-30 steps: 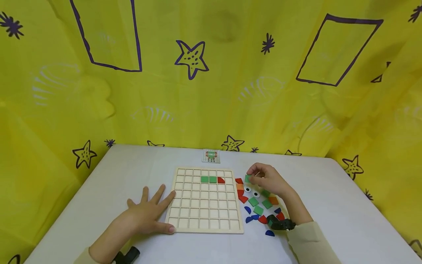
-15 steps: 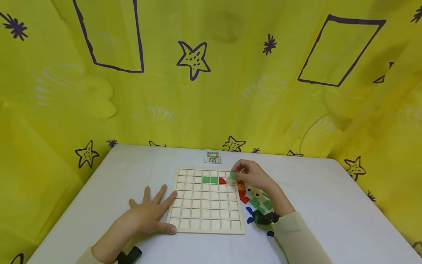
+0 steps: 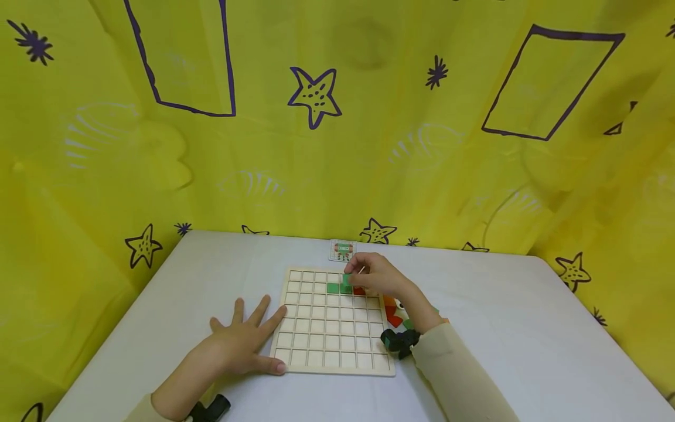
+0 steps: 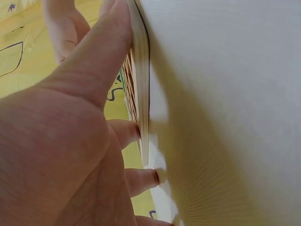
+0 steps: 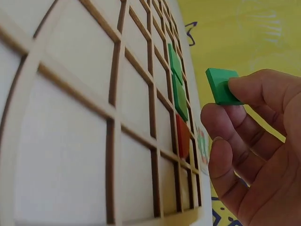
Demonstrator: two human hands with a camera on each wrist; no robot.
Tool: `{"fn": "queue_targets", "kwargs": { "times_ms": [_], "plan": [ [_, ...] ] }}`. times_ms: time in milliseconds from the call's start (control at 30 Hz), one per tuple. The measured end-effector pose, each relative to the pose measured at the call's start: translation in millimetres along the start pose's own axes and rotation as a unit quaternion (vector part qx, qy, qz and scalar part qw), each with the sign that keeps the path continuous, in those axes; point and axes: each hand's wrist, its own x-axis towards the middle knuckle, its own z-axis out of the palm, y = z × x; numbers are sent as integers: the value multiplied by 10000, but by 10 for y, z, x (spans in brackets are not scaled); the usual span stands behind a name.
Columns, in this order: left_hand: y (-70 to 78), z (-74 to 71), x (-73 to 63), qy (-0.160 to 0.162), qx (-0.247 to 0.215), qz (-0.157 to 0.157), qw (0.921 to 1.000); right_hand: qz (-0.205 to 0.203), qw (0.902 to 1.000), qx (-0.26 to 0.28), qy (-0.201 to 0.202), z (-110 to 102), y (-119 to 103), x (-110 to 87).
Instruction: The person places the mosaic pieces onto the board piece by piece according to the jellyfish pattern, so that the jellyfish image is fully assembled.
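Note:
My right hand (image 3: 382, 275) pinches a green square tile (image 5: 223, 85) between thumb and fingers, raised above the far part of the wooden grid board (image 3: 333, 328). Below it, two green tiles (image 5: 180, 98) and a red rounded piece (image 5: 183, 136) sit side by side in one row of cells. At the board's left side, my left hand (image 3: 239, 346) lies with fingers spread on the table. Its thumb touches the near left corner and a fingertip meets the left edge, as the left wrist view also shows.
Behind the board lies a small picture card (image 3: 337, 249) with a green and red figure. Loose pieces, among them a red one (image 3: 394, 320), lie right of the board, mostly hidden by the right forearm. A yellow patterned curtain (image 3: 337, 164) hangs behind the white table (image 3: 501, 328).
My right hand has carried the green tile leftward from the loose pieces to above the board's far rows. The left hand keeps its place against the board.

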Motion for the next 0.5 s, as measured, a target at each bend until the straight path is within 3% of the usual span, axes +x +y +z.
{"fn": "queue_targets", "kwargs": {
  "times_ms": [500],
  "plan": [
    [-2, 1, 13, -55, 46, -34, 10000, -239, 9992, -218, -238, 250, -79, 216]
  ]
}}
